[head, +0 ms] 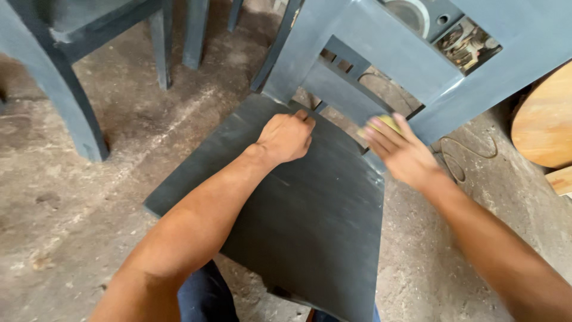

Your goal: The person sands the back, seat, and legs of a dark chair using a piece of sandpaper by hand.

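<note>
2 hands, 1 chair seat

Chair seat: wood, painted dark grey, matt, with fine pale scuff streaks. Chair back: same grey paint, slightly smoother, faint sheen. Yellow pad under right hand: blurred, looks like abrasive paper or sponge; cannot tell which. Floor: bare concrete, rough, dusty, mottled. Round board: unfinished pale wood, smooth, visible grain.
</note>
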